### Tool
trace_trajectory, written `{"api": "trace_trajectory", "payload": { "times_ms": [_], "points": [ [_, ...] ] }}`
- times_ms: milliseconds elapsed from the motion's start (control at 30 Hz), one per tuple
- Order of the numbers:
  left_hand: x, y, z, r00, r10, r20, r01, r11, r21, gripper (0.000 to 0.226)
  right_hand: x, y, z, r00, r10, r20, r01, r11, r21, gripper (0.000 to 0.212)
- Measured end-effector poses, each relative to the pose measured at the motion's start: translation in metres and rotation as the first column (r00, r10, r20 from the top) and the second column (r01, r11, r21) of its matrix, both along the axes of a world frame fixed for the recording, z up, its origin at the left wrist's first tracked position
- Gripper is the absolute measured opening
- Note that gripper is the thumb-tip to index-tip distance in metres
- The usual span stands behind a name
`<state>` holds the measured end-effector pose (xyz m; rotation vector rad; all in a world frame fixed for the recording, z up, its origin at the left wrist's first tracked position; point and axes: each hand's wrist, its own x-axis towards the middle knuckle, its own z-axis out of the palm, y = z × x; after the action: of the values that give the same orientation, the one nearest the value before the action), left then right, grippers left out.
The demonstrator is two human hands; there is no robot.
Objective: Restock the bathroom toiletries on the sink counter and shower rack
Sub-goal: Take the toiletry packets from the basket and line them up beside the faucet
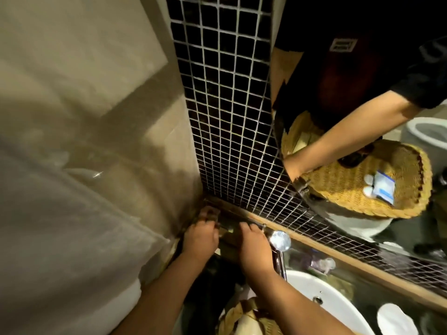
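Your left hand (200,238) and right hand (254,243) both clamp a blurred small item (227,230) in the far desk (305,256) corner; seat it flush, clear of the tap (280,241).

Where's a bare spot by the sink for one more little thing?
Likely bare: the dark counter strip between the white sink and the wooden ledge, past the little wrapped packet. Crowded: the wall corner, where the left hand and right hand sit close together beside the tap.
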<state>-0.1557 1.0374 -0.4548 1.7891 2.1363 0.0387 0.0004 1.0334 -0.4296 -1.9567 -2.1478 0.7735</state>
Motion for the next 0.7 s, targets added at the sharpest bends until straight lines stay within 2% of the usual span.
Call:
{"api": "trace_trajectory", "payload": {
  "times_ms": [133,233,400,500,567,667,700],
  "points": [
    [-0.006,0.010,-0.010,0.999,-0.041,-0.024,0.040,0.997,-0.066,0.052,-0.005,0.013,-0.010,0.999,0.027,0.025,-0.027,0.999,-0.032,0.049],
    [-0.008,0.016,-0.011,0.999,0.023,0.037,-0.019,0.995,-0.101,0.053,-0.010,0.020,-0.014,0.998,0.051,0.031,-0.049,0.998,-0.048,0.039],
    [-0.005,0.023,-0.015,0.996,-0.015,0.085,0.019,0.999,-0.046,0.060,-0.013,0.023,-0.017,0.998,0.070,-0.008,-0.070,0.995,-0.069,0.031],
    [-0.007,0.024,-0.022,0.998,-0.053,0.046,0.055,0.997,-0.047,0.064,-0.014,0.024,-0.022,0.994,0.086,-0.074,-0.091,0.993,-0.072,0.045],
    [-0.006,0.024,-0.026,0.994,-0.102,-0.031,0.100,0.993,-0.061,0.069,-0.015,0.024,-0.025,0.992,0.088,-0.094,-0.095,0.993,-0.072,0.051],
    [-0.003,0.029,-0.024,0.984,-0.141,-0.109,0.124,0.981,-0.151,0.067,-0.019,0.026,-0.029,0.993,0.060,-0.106,-0.068,0.995,-0.074,0.048],
    [-0.001,0.029,-0.021,0.981,-0.141,-0.133,0.129,0.987,-0.098,0.063,-0.020,0.026,-0.030,0.991,0.034,-0.131,-0.045,0.996,-0.078,0.043]
  ]
}}
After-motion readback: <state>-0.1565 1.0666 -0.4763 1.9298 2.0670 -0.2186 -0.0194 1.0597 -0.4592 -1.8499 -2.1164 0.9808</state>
